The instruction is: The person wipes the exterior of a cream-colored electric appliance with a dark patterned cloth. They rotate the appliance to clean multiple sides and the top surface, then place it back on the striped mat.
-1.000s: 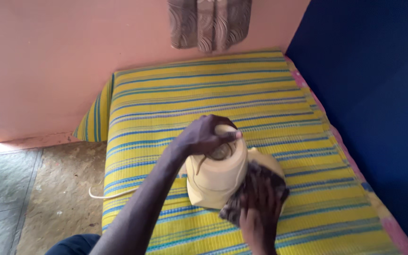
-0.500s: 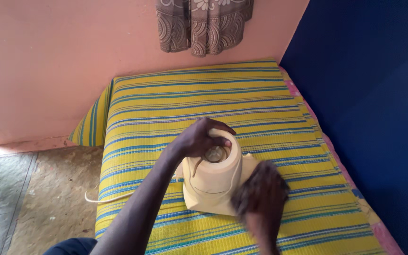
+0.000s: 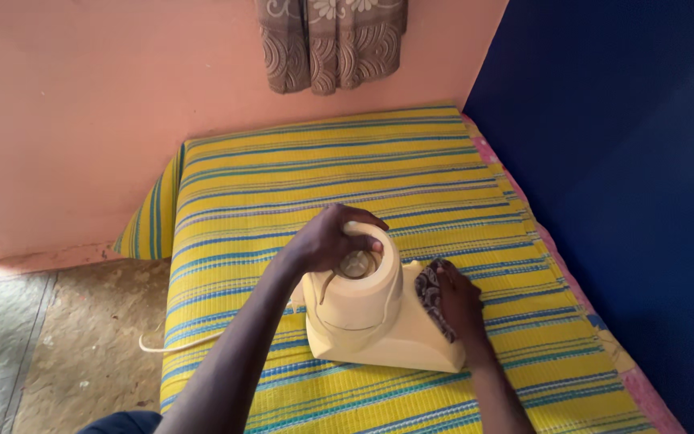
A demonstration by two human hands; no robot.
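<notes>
Steadying the cream blender base (image 3: 379,321), left hand (image 3: 327,241) grips its top; right hand (image 3: 459,301) presses a cloth (image 3: 430,293) on its side, wiping unfinished.

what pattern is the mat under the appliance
Yellow with blue and green stripes, the mat under the cream appliance; head view.

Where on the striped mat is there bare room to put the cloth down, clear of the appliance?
The striped mat lies bare between the cream appliance base and the pink wall. A narrower strip runs along the blue wall. It is crowded mid-mat: left hand on the top, right hand pressing the cloth on the base.
</notes>
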